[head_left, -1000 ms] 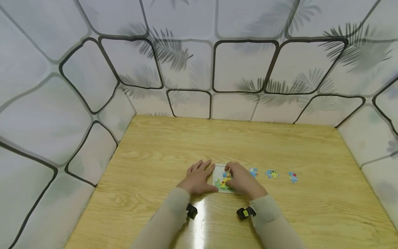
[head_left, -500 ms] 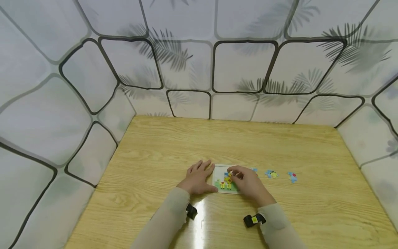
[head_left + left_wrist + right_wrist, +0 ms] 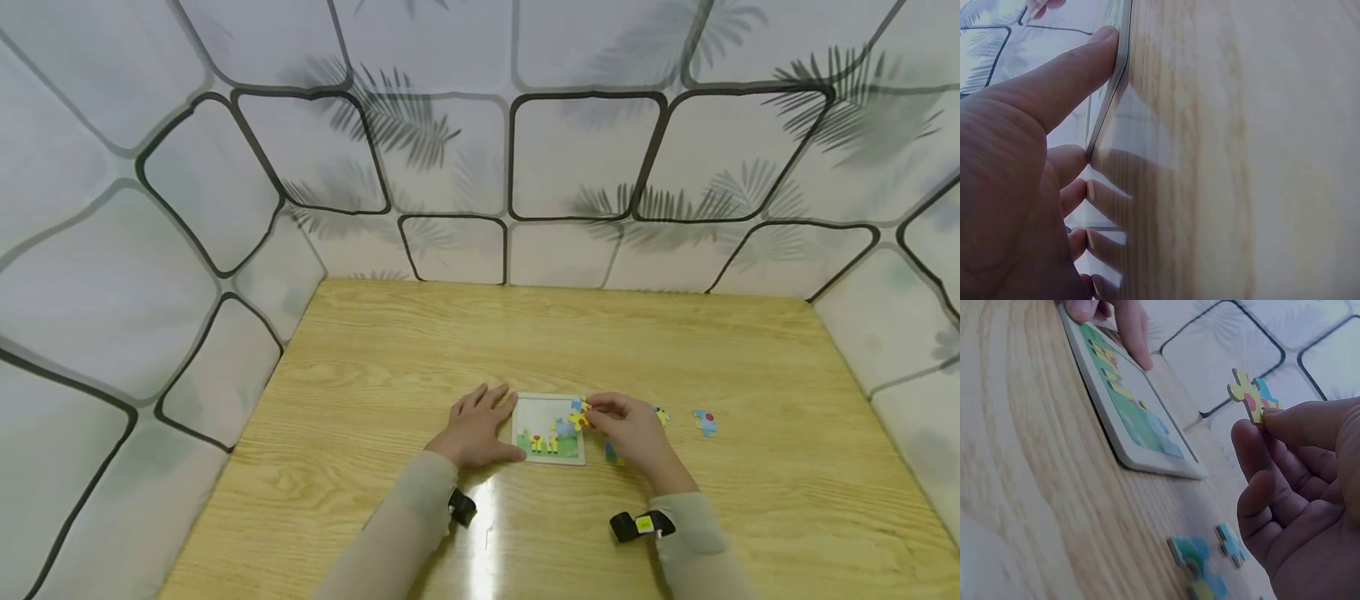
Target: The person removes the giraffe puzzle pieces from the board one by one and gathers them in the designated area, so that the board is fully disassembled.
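Yellow and blue in the head view, the puzzle piece [image 3: 579,419] is pinched by your right hand [image 3: 633,429] near the tray [image 3: 536,411], your left hand [image 3: 478,429] spread at its left edge. From the left wrist, your thumb touches the tray; from the right wrist, loose pieces [image 3: 1192,551] lie on the table [image 3: 1022,456].

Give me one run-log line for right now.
left grip: fingers spread, touching puzzle tray | right grip: pinching yellow-blue piece, raised | loose pieces: on table

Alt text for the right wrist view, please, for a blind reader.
A right hand pinches a mostly yellow puzzle piece; a partly filled puzzle tray lies on the wooden table, the left hand at its far end, loose pieces nearer.
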`<act>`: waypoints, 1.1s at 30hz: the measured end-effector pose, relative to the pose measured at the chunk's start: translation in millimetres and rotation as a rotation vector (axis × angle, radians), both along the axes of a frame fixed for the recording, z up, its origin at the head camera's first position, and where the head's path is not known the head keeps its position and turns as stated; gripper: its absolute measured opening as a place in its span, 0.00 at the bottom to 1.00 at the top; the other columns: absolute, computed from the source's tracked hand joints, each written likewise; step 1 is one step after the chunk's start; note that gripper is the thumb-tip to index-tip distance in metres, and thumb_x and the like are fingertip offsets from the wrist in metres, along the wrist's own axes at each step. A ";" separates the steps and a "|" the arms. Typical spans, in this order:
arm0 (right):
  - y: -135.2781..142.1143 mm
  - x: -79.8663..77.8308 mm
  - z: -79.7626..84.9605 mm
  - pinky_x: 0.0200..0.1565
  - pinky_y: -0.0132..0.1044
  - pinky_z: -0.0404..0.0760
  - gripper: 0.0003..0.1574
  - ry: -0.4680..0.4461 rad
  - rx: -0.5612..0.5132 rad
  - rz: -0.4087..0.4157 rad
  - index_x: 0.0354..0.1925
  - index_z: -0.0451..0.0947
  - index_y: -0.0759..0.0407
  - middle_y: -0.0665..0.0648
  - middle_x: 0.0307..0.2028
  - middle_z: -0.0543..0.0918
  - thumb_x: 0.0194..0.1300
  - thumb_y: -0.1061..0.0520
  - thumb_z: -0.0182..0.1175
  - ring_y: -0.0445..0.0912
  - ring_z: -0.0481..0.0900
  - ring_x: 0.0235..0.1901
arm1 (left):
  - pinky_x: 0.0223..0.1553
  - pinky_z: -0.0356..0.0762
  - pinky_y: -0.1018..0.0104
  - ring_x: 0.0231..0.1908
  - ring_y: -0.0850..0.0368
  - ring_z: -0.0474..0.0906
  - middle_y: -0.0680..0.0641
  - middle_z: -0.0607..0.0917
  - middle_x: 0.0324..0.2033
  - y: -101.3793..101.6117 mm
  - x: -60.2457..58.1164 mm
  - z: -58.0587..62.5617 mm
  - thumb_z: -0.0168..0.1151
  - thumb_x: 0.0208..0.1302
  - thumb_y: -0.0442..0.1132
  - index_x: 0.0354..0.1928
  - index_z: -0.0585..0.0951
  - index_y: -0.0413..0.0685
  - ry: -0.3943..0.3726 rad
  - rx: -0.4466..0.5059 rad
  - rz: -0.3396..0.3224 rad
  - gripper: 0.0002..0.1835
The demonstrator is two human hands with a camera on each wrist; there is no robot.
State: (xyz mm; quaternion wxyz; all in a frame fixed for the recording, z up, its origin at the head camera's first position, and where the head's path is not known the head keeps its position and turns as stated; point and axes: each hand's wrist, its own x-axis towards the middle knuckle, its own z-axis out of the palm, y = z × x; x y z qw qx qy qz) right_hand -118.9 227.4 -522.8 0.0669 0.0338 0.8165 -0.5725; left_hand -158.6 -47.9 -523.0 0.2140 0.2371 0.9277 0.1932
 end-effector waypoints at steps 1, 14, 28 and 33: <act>3.0 1.0 1.1 0.42 0.36 0.84 0.21 -0.012 0.004 -0.009 0.56 0.80 0.68 0.59 0.43 0.86 0.71 0.56 0.64 0.46 0.87 0.40 | 0.74 0.39 0.44 0.78 0.44 0.37 0.52 0.48 0.80 0.1 -0.1 0.2 0.66 0.59 0.67 0.80 0.53 0.58 0.000 -0.001 0.000 0.53; 56.9 11.8 -3.4 0.39 0.29 0.82 0.20 -0.054 0.196 -0.038 0.56 0.83 0.65 0.62 0.48 0.86 0.74 0.53 0.60 0.41 0.85 0.40 | 0.75 0.38 0.44 0.79 0.45 0.36 0.53 0.47 0.80 0.9 -0.5 -0.9 0.66 0.60 0.67 0.80 0.53 0.59 -0.022 0.013 0.005 0.53; 96.4 32.7 1.3 0.42 0.50 0.81 0.11 0.017 0.552 0.129 0.46 0.86 0.62 0.55 0.39 0.87 0.70 0.60 0.62 0.48 0.82 0.38 | 0.75 0.37 0.43 0.79 0.45 0.34 0.53 0.46 0.80 -1.2 0.7 -0.8 0.65 0.60 0.68 0.81 0.52 0.59 -0.020 0.025 0.008 0.53; 94.7 34.1 9.8 0.37 0.48 0.80 0.07 0.019 0.641 0.180 0.40 0.86 0.63 0.53 0.34 0.85 0.67 0.63 0.61 0.47 0.80 0.34 | 0.75 0.36 0.44 0.79 0.45 0.34 0.53 0.46 0.80 -0.4 0.5 -0.8 0.66 0.60 0.67 0.81 0.51 0.59 -0.028 0.022 0.005 0.53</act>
